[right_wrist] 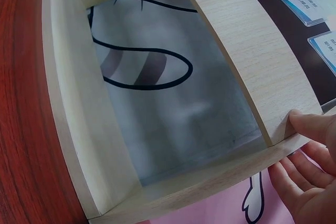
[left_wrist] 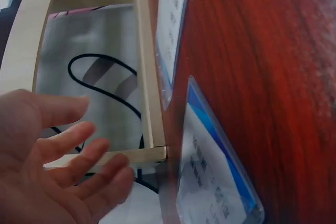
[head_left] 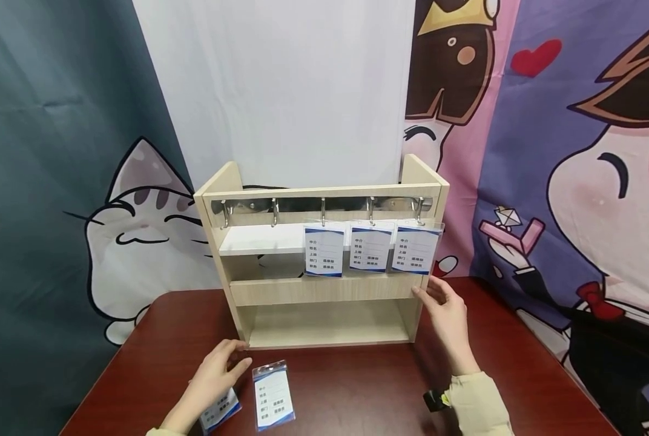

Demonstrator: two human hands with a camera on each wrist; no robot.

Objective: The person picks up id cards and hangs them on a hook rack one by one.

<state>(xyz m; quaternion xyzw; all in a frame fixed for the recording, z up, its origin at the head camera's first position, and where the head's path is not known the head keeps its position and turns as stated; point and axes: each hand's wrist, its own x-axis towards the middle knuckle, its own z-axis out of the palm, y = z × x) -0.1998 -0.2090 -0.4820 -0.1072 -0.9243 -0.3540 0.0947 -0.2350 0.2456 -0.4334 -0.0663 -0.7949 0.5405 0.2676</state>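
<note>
A wooden rack (head_left: 319,292) stands on the table, with a metal hook strip (head_left: 297,204) across its top. Three card holders, left (head_left: 324,251), middle (head_left: 370,249) and right (head_left: 415,249), hang at the right-hand hooks. My right hand (head_left: 448,318) grips the rack's right side, thumb on the front board (right_wrist: 252,40) and fingers (right_wrist: 302,182) around the outer side. Beside the lower left corner is my left hand (head_left: 210,378), its fingers (left_wrist: 89,161) apart and holding nothing; whether they touch the rack I cannot tell. One card holder (head_left: 273,396) lies in front; another (head_left: 223,413) is partly under my left hand.
The red-brown table (head_left: 357,393) extends around the rack. A small black object (head_left: 435,400) is at my right sleeve. Behind the table hang cartoon-printed curtains (head_left: 313,91). The two left hooks (head_left: 275,212) hold nothing.
</note>
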